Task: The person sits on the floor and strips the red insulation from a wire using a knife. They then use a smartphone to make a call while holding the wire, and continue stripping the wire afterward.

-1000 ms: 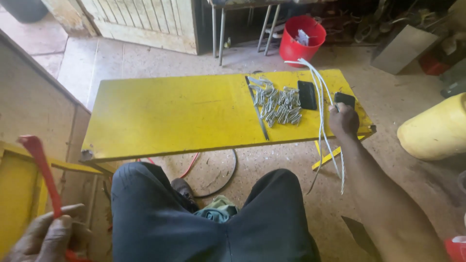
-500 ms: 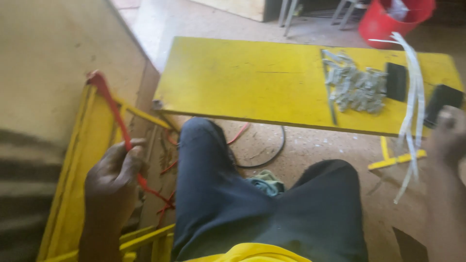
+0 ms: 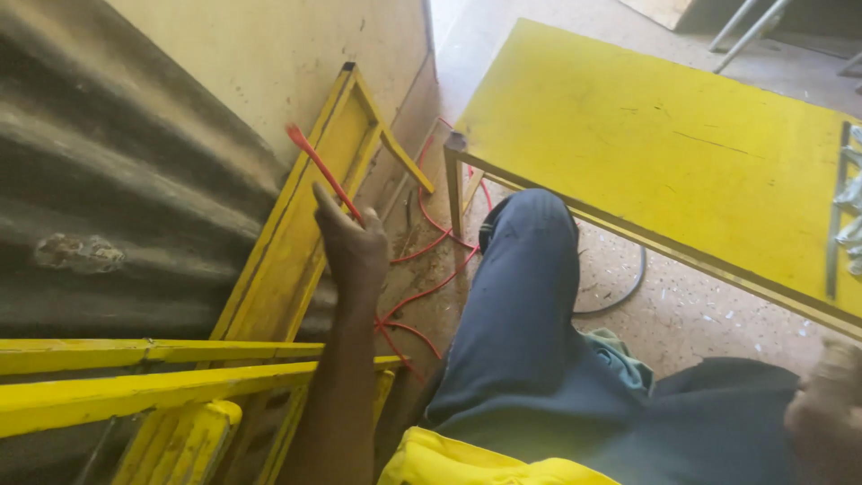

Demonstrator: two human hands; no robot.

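Our left hand [image 3: 352, 251] is clenched on the red wire [image 3: 316, 163], which runs up-left to down-right through it; our right hand [image 3: 824, 409] is blurred, its grip unclear.

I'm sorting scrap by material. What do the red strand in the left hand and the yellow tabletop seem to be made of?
Red wire: looks like plastic-insulated cable, smooth and glossy, bending freely where the left hand grips it. Yellow tabletop: probably a painted board, matte, with scuffs and dark scratches in the paint; the core is not visible.
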